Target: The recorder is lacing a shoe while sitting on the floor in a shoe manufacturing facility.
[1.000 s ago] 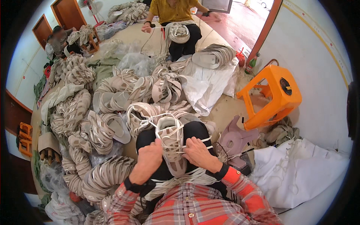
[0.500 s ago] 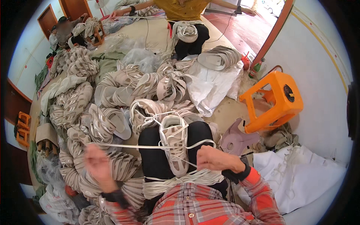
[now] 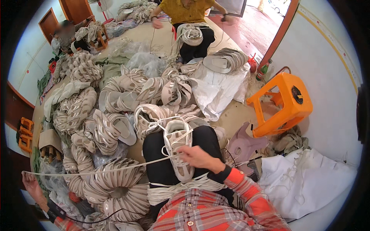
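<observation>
A beige and white shoe upper [image 3: 179, 133] rests between my thighs, its toe toward me. From it a pale flat shoelace [image 3: 104, 169] runs taut to the far left. My left hand [image 3: 32, 185], at the end of an outstretched arm, is closed on that lace. Over the right side of the upper, my right hand [image 3: 198, 158] is closed, with the lace at its fingertips by the eyelets. A bundle of white laces [image 3: 165, 195] lies across my lap. Looser lace loops show near the upper's collar.
Stacked shoe uppers [image 3: 115, 181] cover the floor at left and ahead. An orange stool [image 3: 283, 100] stands at right, near a white sheet [image 3: 304, 184] and a mauve plastic piece [image 3: 246, 142]. Opposite, a person in a yellow top [image 3: 181, 13] sits with uppers on the lap.
My left hand has swung far out to the left, drawing the lace long. My right hand has moved left onto the upper. The person opposite has brought both outspread arms inward.
</observation>
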### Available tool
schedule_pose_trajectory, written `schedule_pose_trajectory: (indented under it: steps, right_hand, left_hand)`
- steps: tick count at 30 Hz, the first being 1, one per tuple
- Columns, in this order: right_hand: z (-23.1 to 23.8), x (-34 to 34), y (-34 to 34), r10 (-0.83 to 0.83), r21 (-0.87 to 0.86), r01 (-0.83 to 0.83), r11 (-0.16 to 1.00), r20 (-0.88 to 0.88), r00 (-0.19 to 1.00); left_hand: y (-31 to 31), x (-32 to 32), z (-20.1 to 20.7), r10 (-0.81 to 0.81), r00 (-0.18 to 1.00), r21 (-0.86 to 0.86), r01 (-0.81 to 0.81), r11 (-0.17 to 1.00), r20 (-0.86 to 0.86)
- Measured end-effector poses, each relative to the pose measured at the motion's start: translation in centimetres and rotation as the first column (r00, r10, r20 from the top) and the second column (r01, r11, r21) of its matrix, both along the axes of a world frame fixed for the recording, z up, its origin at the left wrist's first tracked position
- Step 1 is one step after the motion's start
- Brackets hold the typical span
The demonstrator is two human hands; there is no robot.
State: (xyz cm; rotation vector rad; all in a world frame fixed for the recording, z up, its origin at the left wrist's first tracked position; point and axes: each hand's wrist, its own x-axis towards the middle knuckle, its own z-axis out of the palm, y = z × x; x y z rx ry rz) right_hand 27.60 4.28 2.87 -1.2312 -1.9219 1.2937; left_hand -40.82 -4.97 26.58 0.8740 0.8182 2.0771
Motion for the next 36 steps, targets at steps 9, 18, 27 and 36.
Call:
schedule_pose_trajectory:
  steps: [9,18,27,36]
  right_hand:
    - [2.1,-5.8,-5.2,0.583,0.147,-0.65,0.745,0.329,0.743]
    - [1.0,-2.2,-2.5,-0.186,-0.154,0.208,0.966,0.147,0.972]
    - [2.8,-3.0,-2.1,-0.127,-0.351,0.122,0.928,0.01,0.992]
    - [2.2,-1.7,-2.1,-0.223,-0.648,-0.122,0.751,-0.424,0.878]
  left_hand:
    - [6.2,26.7,-10.9,-0.386,0.232,-0.425,-0.151,0.892,-0.893]
    - [6.2,44.2,-21.4,-0.753,0.652,-0.771,0.524,0.362,0.089]
    - [7.6,46.8,-22.7,-0.571,0.254,-0.608,-0.096,0.788,-0.781]
    - [8.4,46.6,-21.6,-0.612,0.003,-0.607,-0.139,0.783,-0.791]
